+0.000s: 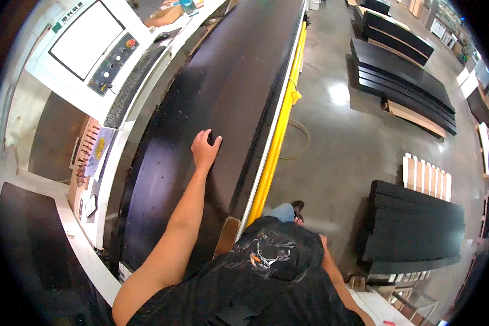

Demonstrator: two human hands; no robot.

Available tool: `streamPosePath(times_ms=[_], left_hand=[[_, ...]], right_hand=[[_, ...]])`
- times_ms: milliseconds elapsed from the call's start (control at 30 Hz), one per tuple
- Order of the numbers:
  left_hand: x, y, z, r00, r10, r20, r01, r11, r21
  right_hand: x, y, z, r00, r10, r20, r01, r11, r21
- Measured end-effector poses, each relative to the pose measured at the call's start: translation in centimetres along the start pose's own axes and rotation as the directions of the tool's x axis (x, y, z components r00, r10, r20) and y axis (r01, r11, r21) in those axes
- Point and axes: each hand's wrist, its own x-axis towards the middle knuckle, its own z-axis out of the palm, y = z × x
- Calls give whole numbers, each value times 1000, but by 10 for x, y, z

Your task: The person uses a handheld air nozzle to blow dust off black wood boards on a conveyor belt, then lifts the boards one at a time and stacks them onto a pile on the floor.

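My left arm reaches forward over a long machine bed. My left hand (204,150) is on a dark brown-black panel (239,103), near its left side. Its thumb stands apart from the fingers, and I see nothing held in them. The panel runs lengthwise on a black belt surface (163,157) dotted with small marks. At my right side, my right arm hangs low beside my black shirt. The shirt hides most of my right hand (324,242), so its grip does not show.
A white control console with a screen (87,41), buttons and a keyboard (133,87) stands at the left. Yellow rails (274,146) line the bed's right side. Stacks of black panels (413,225) rest on the floor to the right. A cardboard box (165,16) sits beyond the console.
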Motion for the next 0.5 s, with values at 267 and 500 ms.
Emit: streamPosePath(times_ms=[267, 500], left_hand=[[-4, -18, -9, 997, -81, 8, 81, 996, 46], [11, -1, -7, 997, -69, 26, 67, 994, 88]], right_hand=[[35, -39, -7, 994, 35, 106, -29, 998, -62], [103, -116, -37, 990, 8, 141, 12, 990, -144]])
